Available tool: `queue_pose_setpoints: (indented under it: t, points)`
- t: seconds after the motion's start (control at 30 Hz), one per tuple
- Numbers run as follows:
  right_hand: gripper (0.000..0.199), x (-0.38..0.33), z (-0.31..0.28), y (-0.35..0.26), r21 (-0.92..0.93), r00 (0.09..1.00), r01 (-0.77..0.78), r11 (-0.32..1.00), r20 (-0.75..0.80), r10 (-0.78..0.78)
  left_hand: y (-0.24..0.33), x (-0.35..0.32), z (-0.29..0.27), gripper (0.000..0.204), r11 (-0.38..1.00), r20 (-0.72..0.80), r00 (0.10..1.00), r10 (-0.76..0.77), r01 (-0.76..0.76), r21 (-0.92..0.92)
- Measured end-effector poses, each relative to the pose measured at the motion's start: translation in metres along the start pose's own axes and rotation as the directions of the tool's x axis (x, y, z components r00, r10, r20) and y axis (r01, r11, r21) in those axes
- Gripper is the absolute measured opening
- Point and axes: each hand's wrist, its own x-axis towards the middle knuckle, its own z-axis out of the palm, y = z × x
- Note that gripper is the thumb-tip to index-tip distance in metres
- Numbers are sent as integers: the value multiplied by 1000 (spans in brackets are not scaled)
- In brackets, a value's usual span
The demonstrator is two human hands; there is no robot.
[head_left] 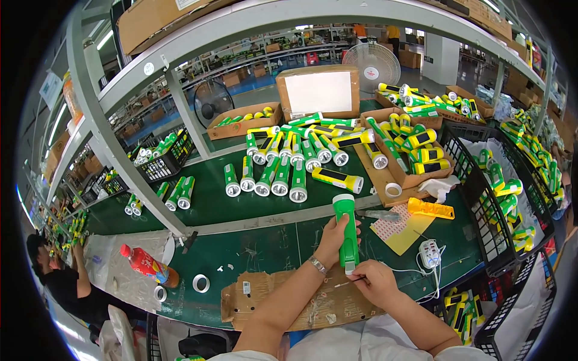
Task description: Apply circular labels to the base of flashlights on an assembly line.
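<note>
A green flashlight [348, 234] with a white lamp head stands upright in my left hand [330, 243], whose fingers wrap round its body. The lamp end points up and away from me; the pale tail end [350, 268] points down. My right hand [377, 285] is at that tail end, thumb and fingers pinched on a thin stick-like piece [357, 280], dark near the fingers with a pale tip. Its exact kind is too small to tell. Under both hands lies a torn brown cardboard sheet [271, 295] on the green bench.
Several green and yellow flashlights [298, 180] stand and lie beyond my hands. A cardboard box [415, 177] and black crates [481, 210] hold more at right. A power strip [429, 254], a sticker sheet [400, 228], a red-capped bottle [147, 265] and tape rolls [201, 283] lie around. A co-worker [66, 283] sits at far left.
</note>
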Motion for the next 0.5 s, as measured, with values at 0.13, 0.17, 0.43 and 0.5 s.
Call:
queue_pose_setpoints:
  t: [0.13,0.17,0.43,0.5]
  points:
    - [28,-1,4,0,124,980,-177,976,-73,187,4,0,3,30,1000,18,1000,17,-17,-13]
    - [30,1,6,-4,173,958,-242,955,-115,263,5,-1,5,29,999,24,1000,16,-15,-30]
    - [55,4,35,9,698,658,-545,465,12,753,11,-14,18,38,988,-20,989,147,-148,-47]
    - [52,4,26,15,645,618,-620,447,50,785,10,-12,21,39,988,68,988,140,-135,-73]
